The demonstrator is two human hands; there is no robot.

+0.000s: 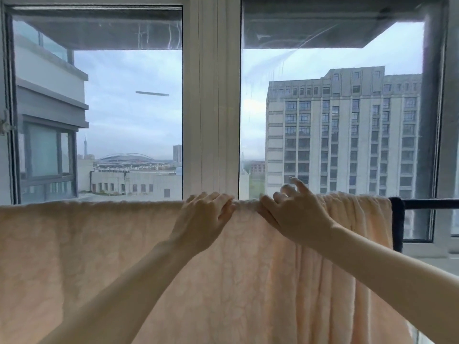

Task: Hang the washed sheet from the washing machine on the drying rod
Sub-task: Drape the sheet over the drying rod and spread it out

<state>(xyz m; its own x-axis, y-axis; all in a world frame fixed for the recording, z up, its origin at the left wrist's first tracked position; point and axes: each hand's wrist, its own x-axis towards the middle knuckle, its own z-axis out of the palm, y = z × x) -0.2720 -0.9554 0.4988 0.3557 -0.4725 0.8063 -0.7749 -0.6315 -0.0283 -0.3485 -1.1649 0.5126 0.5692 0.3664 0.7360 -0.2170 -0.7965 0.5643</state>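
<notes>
A pale peach textured sheet [87,244] hangs draped over a horizontal drying rod [429,203], which shows as a dark bar only at the right. The sheet lies flat on the left and is bunched in folds on the right. My left hand [203,219] grips the sheet's top fold at the middle, fingers curled over the edge. Close beside it, my right hand [293,214] pinches the top fold with the thumb and lower fingers, while the index and middle fingers lift off the cloth.
A large window with a white centre frame [211,95] stands right behind the rod. A dark cloth item [397,224] hangs on the rod just right of the sheet. A window sill [434,259] lies at the lower right.
</notes>
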